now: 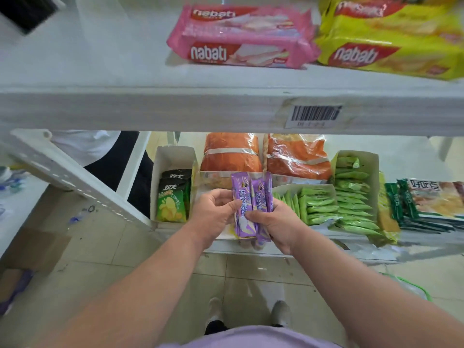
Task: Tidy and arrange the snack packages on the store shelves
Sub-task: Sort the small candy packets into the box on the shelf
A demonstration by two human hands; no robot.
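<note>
At the lower shelf's (326, 249) front edge, my left hand (213, 214) and right hand (273, 224) both grasp the purple snack packs (248, 204), squaring the bundle. Next, I judge: seat it upright in the white tray (226, 234) beneath.

A shop: white shelves (175, 106) stocked with snack packs, barcode label (315, 114).

Purple packets (247, 204), pink wafer pack (241, 38)
</note>
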